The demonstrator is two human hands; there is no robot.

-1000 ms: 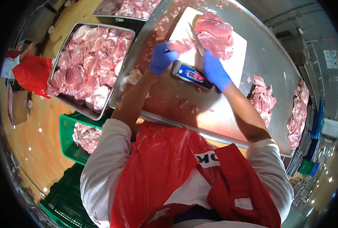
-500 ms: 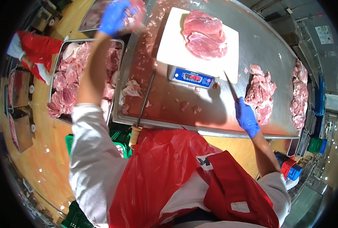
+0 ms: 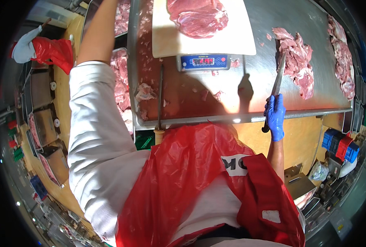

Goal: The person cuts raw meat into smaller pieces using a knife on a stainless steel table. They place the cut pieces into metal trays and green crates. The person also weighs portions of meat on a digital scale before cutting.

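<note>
My right hand (image 3: pixel 276 117), in a blue glove, is closed round the dark handle of a knife (image 3: pixel 280 76) at the steel table's front edge. The blade points away from me, its tip over the left side of a pile of cut meat (image 3: pixel 296 57); I cannot tell whether they touch. My left forearm (image 3: pixel 96 39) reaches up past the top of the picture, so the left hand is hidden. A large piece of raw meat (image 3: pixel 201 20) lies on a white cutting board (image 3: pixel 232 43), which rests on a blue digital scale (image 3: pixel 203 62).
A sharpening steel (image 3: pixel 160 90) lies across the table's front edge. Scraps (image 3: pixel 145 92) are scattered on the table (image 3: pixel 257 96). Another row of meat (image 3: pixel 341 57) is at the right. Meat-filled trays (image 3: pixel 121 76) stand on the left, beyond them a person in a red apron (image 3: pixel 53 51).
My left hand, which held a piece of meat, has passed out of view at the top. My right hand has drawn back with the knife, whose blade has swung rightward. The view has shifted.
</note>
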